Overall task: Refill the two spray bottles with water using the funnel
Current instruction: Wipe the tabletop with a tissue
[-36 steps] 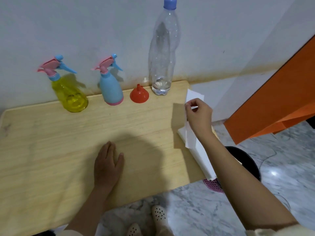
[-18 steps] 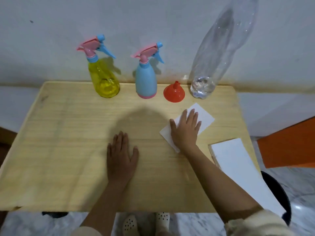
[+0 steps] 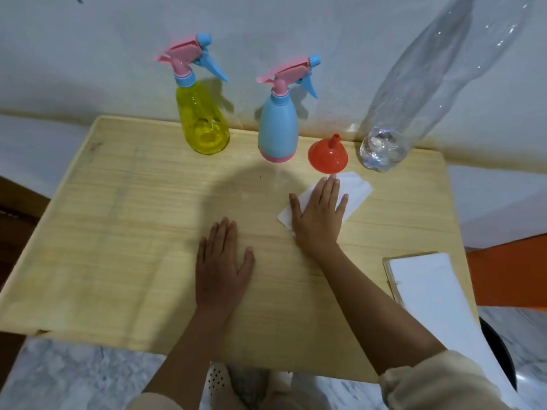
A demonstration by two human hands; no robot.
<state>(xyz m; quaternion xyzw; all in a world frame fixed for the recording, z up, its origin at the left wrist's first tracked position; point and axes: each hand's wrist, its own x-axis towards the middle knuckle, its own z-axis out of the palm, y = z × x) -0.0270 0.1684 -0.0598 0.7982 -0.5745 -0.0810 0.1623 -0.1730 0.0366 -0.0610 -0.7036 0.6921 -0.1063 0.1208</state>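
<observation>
Right hand lies flat, fingers straight, on a paper sheet; left hand rests released on the worktop. At twelve o'clock stand the yellow spray bottle, blue spray bottle, funnel and water bottle: light, slick plastic, probably best gripped round the body.

Head view, steeply down onto table

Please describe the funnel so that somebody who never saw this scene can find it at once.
At the far edge of the wooden table, along the wall, four things stand in a row. The funnel is third from the left, between the blue spray bottle and the large clear bottle. It is the smallest and the only orange-red one, resting wide mouth down, spout up.
</observation>
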